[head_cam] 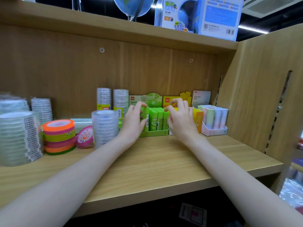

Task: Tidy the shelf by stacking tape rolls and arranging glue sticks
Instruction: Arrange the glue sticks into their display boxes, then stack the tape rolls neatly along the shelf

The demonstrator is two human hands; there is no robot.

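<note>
Wooden shelf (147,161), shop aisle: clear tape stacks (19,136) far left, left hand (133,122) gripping a green glue stick (146,119) at its green tray (154,133), right hand (180,118) curled, contents hidden, over the yellow box (197,117).

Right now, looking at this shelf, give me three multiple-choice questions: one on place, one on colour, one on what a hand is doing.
1. Where does the pastel glue stick box stand?
A. right of the yellow box
B. left of the tape stacks
C. on the top shelf

2. What colour are the glue sticks between the hands?
A. blue
B. green
C. red

3. What is the left hand doing?
A. lying flat on the shelf
B. holding a tape roll
C. gripping a green glue stick

Answers: 1 A, it is at the row's right end. 2 B, bodies and caps are green. 3 C, its fingers curl round the leftmost stick.
</note>
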